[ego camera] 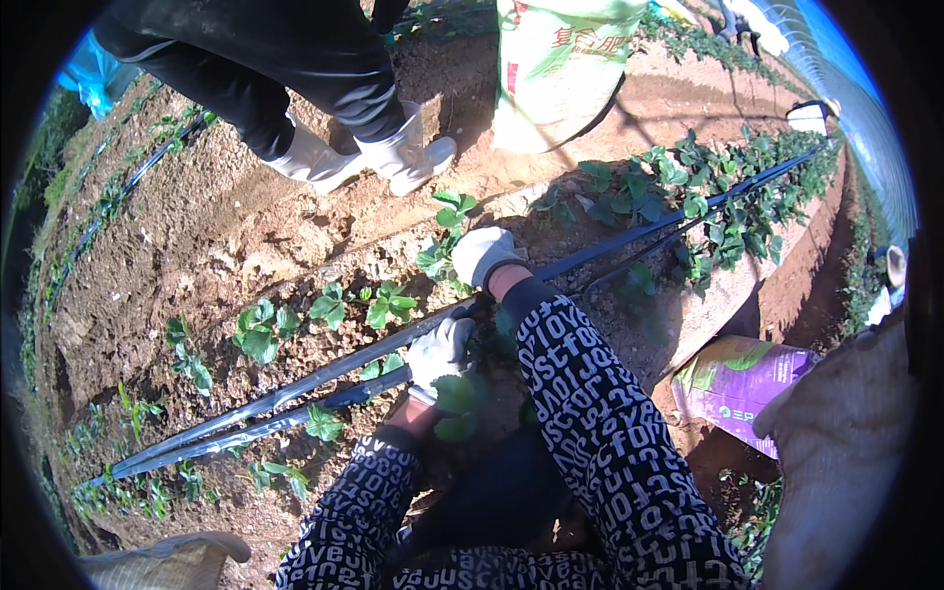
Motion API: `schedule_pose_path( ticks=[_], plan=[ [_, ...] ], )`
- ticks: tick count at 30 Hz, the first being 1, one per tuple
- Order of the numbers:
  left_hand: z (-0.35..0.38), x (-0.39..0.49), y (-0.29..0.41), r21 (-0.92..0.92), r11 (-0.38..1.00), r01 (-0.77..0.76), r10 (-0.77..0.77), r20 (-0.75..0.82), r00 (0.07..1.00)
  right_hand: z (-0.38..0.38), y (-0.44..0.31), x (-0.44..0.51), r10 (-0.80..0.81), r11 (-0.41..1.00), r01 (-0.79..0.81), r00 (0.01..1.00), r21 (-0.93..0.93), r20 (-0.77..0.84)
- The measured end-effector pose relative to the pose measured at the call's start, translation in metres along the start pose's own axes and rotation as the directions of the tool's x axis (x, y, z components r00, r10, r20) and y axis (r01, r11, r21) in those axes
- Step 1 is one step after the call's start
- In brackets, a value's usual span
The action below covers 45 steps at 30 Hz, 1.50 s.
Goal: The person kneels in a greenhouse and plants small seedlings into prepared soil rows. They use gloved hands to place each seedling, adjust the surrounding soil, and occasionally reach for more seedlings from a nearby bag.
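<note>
My right hand (484, 257), in a pale knit work glove, is at a young strawberry plant (448, 215) on the soil bed; its fingers are hidden under the glove's back, so its hold cannot be made out. Lower down, my left hand (442, 352), gloved alike, is curled beside the black drip irrigation tape (310, 385); what its fingers touch is unclear. The tape runs lengthwise along the bed in two strands. Small strawberry plants (258, 331) grow left of my hands, and a blurred leafy plant (456, 405) lies just below my left hand.
Across the furrow stands a person in dark trousers and white boots (413, 158), next to a woven fertilizer sack (564, 81). Denser strawberry plants (737, 221) cover the bed at right. A purple printed bag (745, 387) lies low on the right. Plastic greenhouse film (877, 169) curves behind.
</note>
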<state>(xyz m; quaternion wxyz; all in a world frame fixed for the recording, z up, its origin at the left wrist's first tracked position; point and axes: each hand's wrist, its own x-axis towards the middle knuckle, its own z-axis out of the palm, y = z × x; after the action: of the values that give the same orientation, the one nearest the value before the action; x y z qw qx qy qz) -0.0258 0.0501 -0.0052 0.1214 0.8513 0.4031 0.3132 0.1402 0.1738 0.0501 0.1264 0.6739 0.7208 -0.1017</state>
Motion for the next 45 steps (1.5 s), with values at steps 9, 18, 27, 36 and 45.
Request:
schedule_pose_path(
  ticks=[9,18,27,36,45],
  plan=[
    [-0.003,0.000,-0.004,0.003,1.000,0.004,-0.004,-0.009,1.000,-0.046,0.080,-0.081,0.336,0.933,-0.295,0.920,0.207,-0.203],
    [0.014,0.018,0.010,0.126,0.991,0.051,-0.048,-0.026,0.999,0.017,0.211,-0.096,0.500,0.859,-0.511,0.827,0.027,-0.257],
    [0.017,0.021,0.003,0.233,0.971,0.051,-0.056,0.016,0.998,0.017,0.232,-0.045,0.645,0.763,-0.615,0.745,0.201,-0.168],
    [0.027,0.018,-0.009,0.211,0.977,0.007,-0.021,0.065,0.998,0.027,0.187,-0.063,0.527,0.848,-0.521,0.802,0.103,-0.282],
    [0.014,0.026,0.010,0.163,0.986,0.023,-0.022,-0.007,1.000,0.027,0.216,-0.096,0.439,0.897,-0.372,0.700,0.237,-0.564]
  ],
)
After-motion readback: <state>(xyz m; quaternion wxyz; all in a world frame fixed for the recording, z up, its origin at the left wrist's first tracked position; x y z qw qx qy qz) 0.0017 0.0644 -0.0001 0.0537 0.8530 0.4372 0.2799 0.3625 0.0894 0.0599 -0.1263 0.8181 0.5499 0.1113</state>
